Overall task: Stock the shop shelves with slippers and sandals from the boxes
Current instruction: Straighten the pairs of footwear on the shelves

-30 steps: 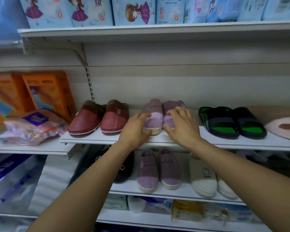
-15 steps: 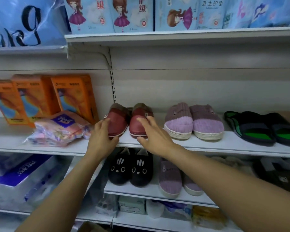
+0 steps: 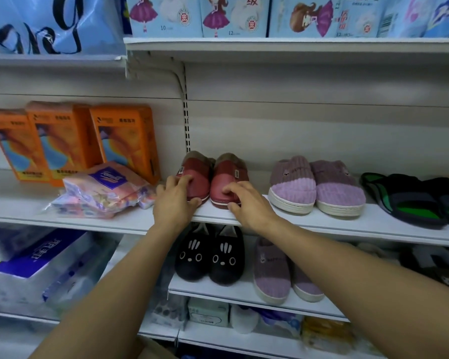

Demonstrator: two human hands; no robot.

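Basically straightening | left hand [image 3: 173, 200] and right hand [image 3: 246, 204] each grip a toe of the red slippers [image 3: 213, 178] at the shelf [image 3: 335, 225] edge | risk: tug forward, pair probably drops.

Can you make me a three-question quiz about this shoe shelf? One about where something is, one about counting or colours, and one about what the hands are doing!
1. Where are the black cat-face slippers?
A. On the top shelf
B. On the shelf under the red slippers
C. Beside the orange boxes

2. How many orange boxes stand on the left?
A. Three
B. One
C. Five

3. What are the hands doing?
A. Hanging down
B. Holding a purple slipper
C. Each has a grip on a red slipper's toe

Answers:
1. B, they sit one shelf below the red pair.
2. A, three stand side by side behind the tissue packs.
3. C, the left hand and the right hand curl fingers over one red slipper each.
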